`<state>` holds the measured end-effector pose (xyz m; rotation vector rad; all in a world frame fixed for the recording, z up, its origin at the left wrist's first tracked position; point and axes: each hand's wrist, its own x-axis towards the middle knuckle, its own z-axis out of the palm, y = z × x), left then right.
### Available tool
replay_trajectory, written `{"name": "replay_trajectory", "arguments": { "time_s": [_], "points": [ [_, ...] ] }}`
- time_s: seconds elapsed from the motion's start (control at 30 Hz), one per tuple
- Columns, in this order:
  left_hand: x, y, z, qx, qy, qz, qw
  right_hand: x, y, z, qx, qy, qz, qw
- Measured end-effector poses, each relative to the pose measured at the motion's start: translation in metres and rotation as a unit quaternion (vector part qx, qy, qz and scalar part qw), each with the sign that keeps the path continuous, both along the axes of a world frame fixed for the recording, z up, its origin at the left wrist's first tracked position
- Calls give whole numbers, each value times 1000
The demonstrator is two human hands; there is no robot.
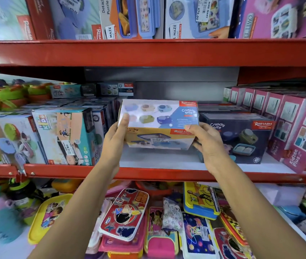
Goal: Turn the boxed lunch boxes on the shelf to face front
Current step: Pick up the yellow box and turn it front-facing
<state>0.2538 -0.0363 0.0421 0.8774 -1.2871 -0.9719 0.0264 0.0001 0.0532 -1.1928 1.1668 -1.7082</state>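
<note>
Above a gap in the middle shelf [148,173] I hold a boxed Crunchy Bite lunch box [158,124], yellow on its front and pale blue on top. My left hand [115,136] grips its left end and my right hand [207,141] grips its right end. The box hangs clear of the white shelf floor, its yellow face with a price sticker turned toward me. A dark blue Crunchy Bite box [241,139] stands just right of the gap, partly behind my right hand. A teal kids lunch box carton [68,135] stands left of the gap.
Pink Kidzee Plus cartons [301,131] line the right end of the shelf. Green bottles [4,96] sit at the back left. A red shelf beam [148,52] runs close above. Loose plastic lunch boxes [124,214] crowd the shelf below.
</note>
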Motion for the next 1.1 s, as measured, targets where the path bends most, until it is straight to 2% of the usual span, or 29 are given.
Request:
{"name": "replay_trajectory", "arguments": {
  "time_s": [0.2,0.53,0.87,1.1],
  "points": [
    [3,4,-3,-10,-27,-5,1000,-9,5,1,-29,52,40,997],
    [10,4,-6,-68,-93,-62,991,-4,10,4,3,-50,-1,999],
    [4,2,-5,-15,-16,-13,1000,-6,6,7,-20,-53,21,998],
    [13,-1,-11,-1,1,-81,997,-10,2,4,-16,-39,43,998]
  ]
}}
